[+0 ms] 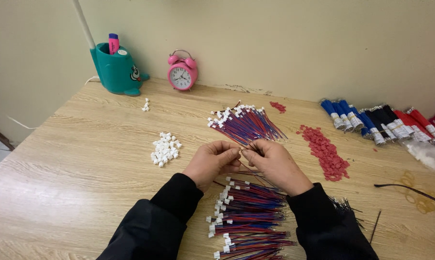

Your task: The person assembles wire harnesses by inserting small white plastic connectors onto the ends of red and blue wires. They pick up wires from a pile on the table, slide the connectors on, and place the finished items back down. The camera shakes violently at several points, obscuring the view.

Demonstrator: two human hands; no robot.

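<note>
Left hand [211, 161] and right hand [274, 163] pinch thin wires [248, 168]; finished wire bundles [248, 216] below; white connectors [165, 149] left; red pieces [325, 151] right.

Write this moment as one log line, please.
left hand: pinching wire end | right hand: pinching wire | between: wire bundles | left: white connectors | right: red pieces

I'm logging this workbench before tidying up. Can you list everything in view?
table: one, light wood
white plugs: loose pile, left of centre
red pieces: loose pile, right of centre
wire pile: red-blue, white-tipped, beyond hands
near wire pile: same kind, between the forearms
wire bundles: many, blue, black, red, far right
alarm clock: one, pink, by wall
pen holder: one, teal, back left
left hand: pinching a wire
right hand: pinching the same wire
</note>
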